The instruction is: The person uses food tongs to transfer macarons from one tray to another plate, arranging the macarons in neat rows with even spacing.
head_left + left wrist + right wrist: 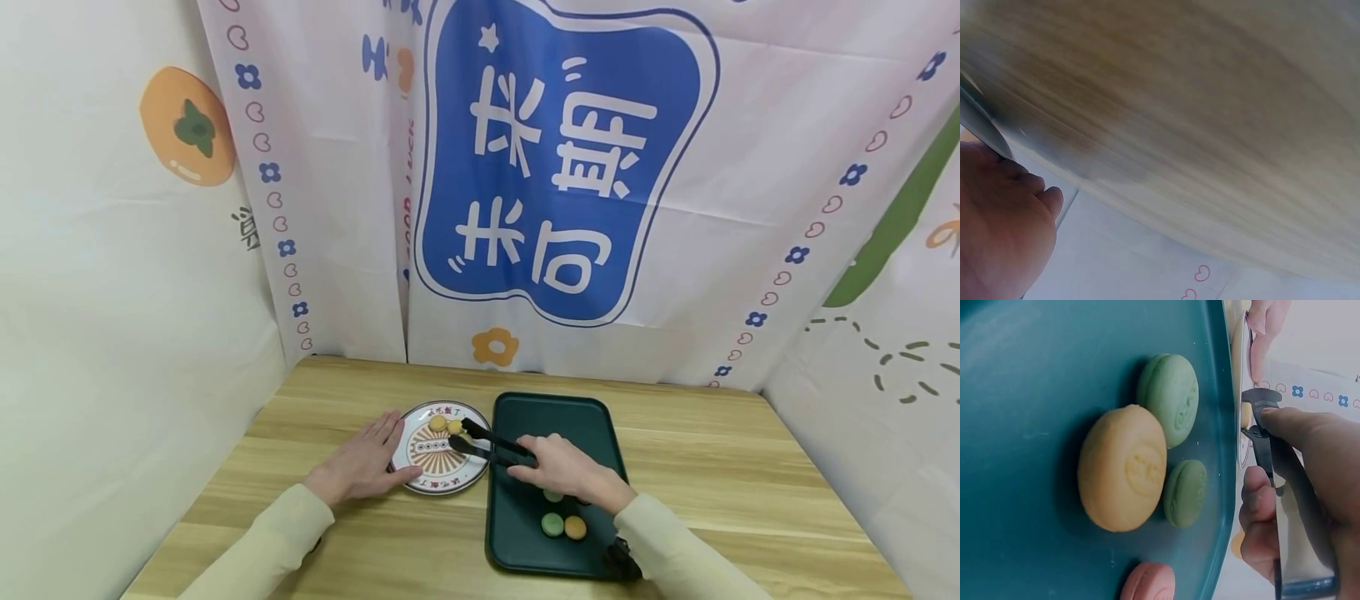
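My right hand (562,467) grips black-tipped tongs (498,446), which reach left over a white patterned plate (474,477). One tong tip is right at a yellow macaron (455,427); another yellow macaron (437,423) lies just left of it on the plate. With fingers extended, my left hand (363,462) rests along the plate's left rim, its thumb over the near edge. The left wrist view catches that hand (1004,225) beside the plate's edge. In the right wrist view, the tongs' metal handle (1300,550) lies in my palm.
A dark green tray (570,425) stands right of the plate. Under my right forearm it bears an orange-yellow macaron (1122,469), a green macaron (1175,400), a second, darker green macaron (1186,494) and a pink macaron (1150,584). A printed cloth (345,250) hangs behind the table.
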The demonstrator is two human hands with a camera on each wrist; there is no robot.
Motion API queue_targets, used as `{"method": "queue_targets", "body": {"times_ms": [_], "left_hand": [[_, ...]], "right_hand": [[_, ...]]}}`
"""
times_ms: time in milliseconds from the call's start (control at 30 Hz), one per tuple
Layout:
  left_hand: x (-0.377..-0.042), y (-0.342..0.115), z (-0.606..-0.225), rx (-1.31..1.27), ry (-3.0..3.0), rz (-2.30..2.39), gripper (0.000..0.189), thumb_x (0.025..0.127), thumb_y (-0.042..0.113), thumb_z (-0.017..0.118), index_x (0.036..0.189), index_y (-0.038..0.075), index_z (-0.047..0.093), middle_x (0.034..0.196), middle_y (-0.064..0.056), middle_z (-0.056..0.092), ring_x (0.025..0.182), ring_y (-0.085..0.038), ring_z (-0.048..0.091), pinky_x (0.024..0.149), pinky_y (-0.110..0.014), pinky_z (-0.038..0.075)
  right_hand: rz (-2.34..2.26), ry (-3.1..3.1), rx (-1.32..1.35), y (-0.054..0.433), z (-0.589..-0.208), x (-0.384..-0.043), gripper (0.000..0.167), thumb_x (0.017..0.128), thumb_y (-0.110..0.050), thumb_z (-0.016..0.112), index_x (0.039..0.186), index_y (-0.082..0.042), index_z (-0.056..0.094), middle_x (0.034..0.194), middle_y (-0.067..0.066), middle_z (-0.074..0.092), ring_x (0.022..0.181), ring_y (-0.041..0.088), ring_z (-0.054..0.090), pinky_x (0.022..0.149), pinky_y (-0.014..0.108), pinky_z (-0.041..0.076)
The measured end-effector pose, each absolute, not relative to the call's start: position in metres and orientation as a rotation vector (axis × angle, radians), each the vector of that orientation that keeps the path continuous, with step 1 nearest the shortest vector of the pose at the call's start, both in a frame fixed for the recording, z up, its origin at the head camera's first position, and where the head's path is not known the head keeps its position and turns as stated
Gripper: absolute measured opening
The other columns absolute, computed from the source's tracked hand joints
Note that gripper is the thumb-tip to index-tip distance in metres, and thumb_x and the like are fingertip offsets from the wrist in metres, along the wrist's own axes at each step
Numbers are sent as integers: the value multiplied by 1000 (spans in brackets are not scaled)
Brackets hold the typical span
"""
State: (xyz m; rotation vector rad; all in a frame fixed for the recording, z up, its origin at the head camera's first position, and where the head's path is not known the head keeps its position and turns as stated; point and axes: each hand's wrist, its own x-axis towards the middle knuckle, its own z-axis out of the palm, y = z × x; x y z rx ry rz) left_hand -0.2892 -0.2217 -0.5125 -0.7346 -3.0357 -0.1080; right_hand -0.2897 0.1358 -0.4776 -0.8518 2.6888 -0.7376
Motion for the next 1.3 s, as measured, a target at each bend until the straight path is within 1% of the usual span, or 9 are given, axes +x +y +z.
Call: {"method": "queue_targets", "body": {"times_ms": [300,433,667,800,900,1000,1100,1200,1300], "left_hand": [[-289,-221,-512,-730,-3047,-102,101,92,74,36,150,-9,29,158,-28,24,149,-41,24,122,-50,26],[-288,-221,-510,-727,-3054,-108,102,92,75,36,150,-9,29,159,-28,24,149,-41,23,122,-50,26],[-289,-221,-511,-727,-3055,-91,102,91,76,34,150,-8,29,159,-27,24,149,-40,24,122,-49,26],[-289,-221,-511,-733,-3050,-88,102,92,76,34,150,-8,29,159,-27,25,149,-40,24,122,-49,26],[-289,-221,-511,-736,-3044,-90,102,92,75,34,150,-9,29,158,-28,25,149,-41,24,122,-49,26],[-288,-222,-511,-734,-3041,-93,102,92,75,35,149,-9,30,158,-28,25,148,-41,24,122,-49,26],[-288,-222,-511,-737,-3040,-94,101,92,74,36,149,-9,30,158,-28,25,148,-41,25,122,-49,26],[-288,-221,-511,-735,-3038,-99,101,92,74,37,149,-9,30,158,-28,26,148,-41,25,122,-49,26],[-287,-221,-511,-730,-3038,-106,100,92,73,38,149,-9,30,158,-28,26,148,-41,25,122,-50,26]], "right_hand": [[-733,2642,-752,142,-470,-287,56,95,-50,59,136,-13,55,48,-9,41,33,6,37,32,18,30],[-711,2667,-735,144,-468,-286,56,95,-51,58,137,-14,54,49,-9,42,31,6,39,29,21,33],[-763,2658,-699,153,-465,-283,55,95,-50,59,138,-15,52,45,-8,38,34,32,57,27,24,37],[-787,2667,-702,162,-467,-282,58,95,-50,59,140,-15,51,45,-9,38,37,34,59,29,21,36],[-815,2652,-691,169,-467,-281,59,95,-49,59,142,-14,50,43,-8,41,39,34,59,33,20,38],[-839,2637,-684,175,-468,-280,61,96,-49,59,143,-11,49,43,-4,46,41,33,61,38,24,44],[-830,2647,-689,180,-467,-279,64,96,-50,58,144,-9,47,45,4,55,43,30,63,53,25,53],[-821,2659,-696,185,-466,-278,67,96,-52,57,144,-8,46,50,10,62,44,25,64,68,25,57],[-794,2703,-725,191,-464,-277,67,95,-53,57,143,-7,49,48,5,60,43,19,61,70,23,55]]}}
